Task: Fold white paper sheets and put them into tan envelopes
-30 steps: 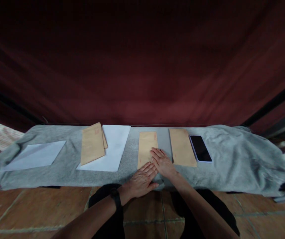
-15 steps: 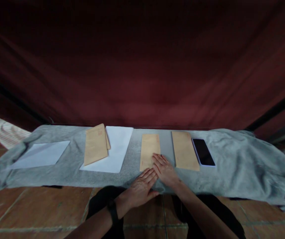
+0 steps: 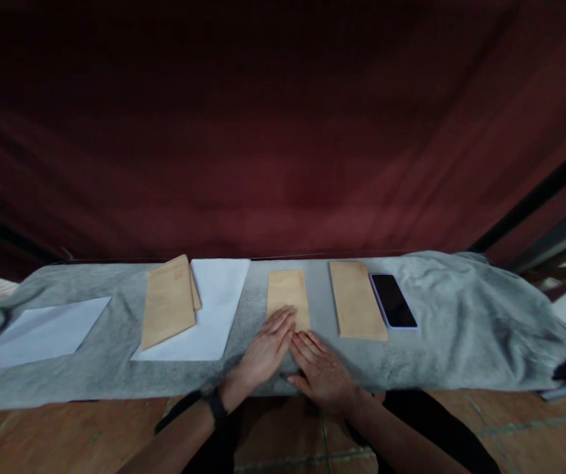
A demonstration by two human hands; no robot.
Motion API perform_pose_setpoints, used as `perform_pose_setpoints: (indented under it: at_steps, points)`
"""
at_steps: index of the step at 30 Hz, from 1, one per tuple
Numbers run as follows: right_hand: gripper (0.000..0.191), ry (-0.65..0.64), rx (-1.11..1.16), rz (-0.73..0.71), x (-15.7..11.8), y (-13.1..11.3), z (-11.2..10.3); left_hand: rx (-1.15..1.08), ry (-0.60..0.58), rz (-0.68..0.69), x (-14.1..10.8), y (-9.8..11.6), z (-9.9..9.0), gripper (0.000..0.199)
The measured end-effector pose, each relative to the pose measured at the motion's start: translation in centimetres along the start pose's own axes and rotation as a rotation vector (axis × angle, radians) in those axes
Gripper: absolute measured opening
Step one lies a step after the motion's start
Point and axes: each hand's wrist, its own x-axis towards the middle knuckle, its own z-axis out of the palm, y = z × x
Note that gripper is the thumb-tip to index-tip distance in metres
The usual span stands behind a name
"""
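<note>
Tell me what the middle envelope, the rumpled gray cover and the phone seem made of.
Middle envelope: matte tan paper, probably kraft, going by its flat, dull face.
Rumpled gray cover: soft fabric, perhaps plush, judging by its folds and mottled surface.
Phone: smooth black front, probably glass; its lilac edge could be plastic or coated metal.

On long, grey plush-covered surface (image 3: 485, 329) are laid, left to right: white paper sheet (image 3: 41, 334); 2nd white paper sheet (image 3: 218, 296), partly covered by tan paper envelopes (image 3: 167, 306); centre tan paper envelope (image 3: 287, 289); right-hand tan paper envelope (image 3: 359, 303); lilac-edged black phone (image 3: 393, 301).
</note>
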Motion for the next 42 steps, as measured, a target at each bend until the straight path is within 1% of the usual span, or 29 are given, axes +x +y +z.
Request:
perform_pose_setpoints:
  at_steps: [2, 4, 8, 11, 14, 16, 19, 23, 26, 31, 35, 38, 40, 42]
  points:
    - [0.065, -0.030, 0.034, -0.004, 0.1, -0.1, -0.2, 0.080, -0.055, 0.016, 2.6, -0.9, 1.3, 0.053]
    - [0.061, -0.028, 0.091, -0.015, 0.4, -0.3, -0.9, 0.152, -0.100, 0.036, 5.2, -1.6, 2.3, 0.056]
    - [0.038, 0.005, 0.256, -0.056, 1.3, -0.5, -2.6, 0.222, -0.116, -0.007, 9.4, -2.2, 3.1, 0.060]
    - [0.032, 0.027, 0.353, -0.050, 1.6, -0.4, -3.3, 0.224, -0.109, -0.053, 11.5, -2.4, 3.3, 0.062]
    - [0.030, 0.042, 0.417, -0.018, 1.7, -0.1, -3.3, 0.212, -0.063, -0.059, 12.4, -2.8, 3.7, 0.063]
    - [0.029, 0.041, 0.447, 0.011, 1.8, 0.1, -3.2, 0.206, -0.040, -0.038, 12.4, -3.0, 3.9, 0.064]
    - [0.030, 0.046, 0.478, 0.072, 1.9, 0.3, -3.1, 0.209, -0.064, 0.004, 11.5, -2.9, 3.8, 0.065]
    - [0.034, 0.063, 0.525, 0.135, 2.0, 0.5, -3.0, 0.216, -0.072, 0.060, 9.7, -2.1, 3.5, 0.065]
    - [0.040, 0.076, 0.570, 0.173, 2.0, 0.6, -2.8, 0.217, -0.078, 0.075, 8.4, -1.5, 3.4, 0.063]
    - [0.048, 0.105, 0.668, 0.291, 1.8, 0.8, -2.5, 0.216, -0.116, 0.073, 6.9, -0.8, 3.5, 0.064]
    - [0.055, 0.121, 0.758, 0.352, 1.8, 1.0, -2.6, 0.204, -0.143, 0.075, 6.1, -0.4, 3.5, 0.063]
    - [0.060, 0.143, 0.819, 0.391, 2.0, 1.2, -2.6, 0.199, -0.188, 0.070, 5.5, 0.1, 3.3, 0.061]
    - [0.064, 0.167, 0.847, 0.417, 2.1, 1.3, -2.5, 0.207, -0.220, 0.086, 4.9, 0.5, 3.0, 0.060]
    - [0.066, 0.195, 0.855, 0.451, 2.0, 1.7, -2.5, 0.220, -0.227, 0.125, 4.0, 0.9, 2.6, 0.058]
